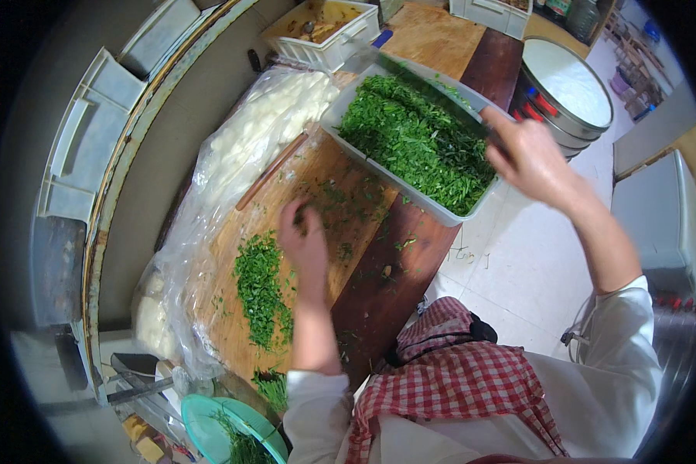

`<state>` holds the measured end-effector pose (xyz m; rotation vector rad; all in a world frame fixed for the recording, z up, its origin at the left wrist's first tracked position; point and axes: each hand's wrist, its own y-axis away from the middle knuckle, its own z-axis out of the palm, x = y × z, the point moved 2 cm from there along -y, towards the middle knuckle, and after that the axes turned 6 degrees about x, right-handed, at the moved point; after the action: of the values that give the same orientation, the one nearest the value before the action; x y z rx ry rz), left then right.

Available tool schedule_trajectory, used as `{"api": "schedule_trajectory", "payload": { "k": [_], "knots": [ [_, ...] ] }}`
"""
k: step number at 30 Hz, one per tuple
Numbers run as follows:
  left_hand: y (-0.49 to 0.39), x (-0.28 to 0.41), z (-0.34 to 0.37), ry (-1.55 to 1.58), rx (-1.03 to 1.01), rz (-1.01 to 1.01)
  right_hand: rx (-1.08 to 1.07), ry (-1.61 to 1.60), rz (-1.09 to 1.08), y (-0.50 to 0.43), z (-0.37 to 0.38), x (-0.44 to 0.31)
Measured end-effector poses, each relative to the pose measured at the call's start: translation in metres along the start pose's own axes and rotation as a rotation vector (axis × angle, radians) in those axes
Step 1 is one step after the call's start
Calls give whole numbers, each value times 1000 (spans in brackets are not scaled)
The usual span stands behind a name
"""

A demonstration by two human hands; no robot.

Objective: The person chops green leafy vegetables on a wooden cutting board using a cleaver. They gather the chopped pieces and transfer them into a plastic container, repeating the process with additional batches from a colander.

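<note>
My right hand (528,156) grips the handle of a broad-bladed kitchen knife (426,87). Its blade, slightly blurred, hangs over a translucent plastic tub (403,188) heaped with chopped green leaves and stems (414,142). Above the wooden board (336,232) is my left hand (303,238), blurred, its fingers curled; whether anything is inside them is unclear. Just left of that wrist lies a loose pile of chopped greens (261,290). A bunch of uncut green stalks (272,388) shows at the board's near end, partly hidden by my sleeve.
Pale dough pieces (267,116) under clear plastic line the board's left side, with a thin wooden rolling pin (272,171) alongside. A green basket (232,426) holding greens is at the bottom. Further back are a white bin (325,43) and round stacked metal trays (565,87).
</note>
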<state>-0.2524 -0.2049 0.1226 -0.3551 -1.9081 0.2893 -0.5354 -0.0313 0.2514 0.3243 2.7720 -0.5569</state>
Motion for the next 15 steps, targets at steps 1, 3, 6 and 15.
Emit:
{"api": "schedule_trajectory", "payload": {
  "k": [1,3,6,15],
  "knots": [
    [6,-27,-32,-175,51,100,-6,-136,14,2,7,-16],
    [23,-88,-98,-481,137,220,-178,-268,-6,5,41,-51],
    [61,-169,-181,-997,398,-57,-341,-42,-164,-3,116,-95],
    [56,-199,-186,-516,328,-157,-287,109,-579,-19,315,-178]
  ]
}}
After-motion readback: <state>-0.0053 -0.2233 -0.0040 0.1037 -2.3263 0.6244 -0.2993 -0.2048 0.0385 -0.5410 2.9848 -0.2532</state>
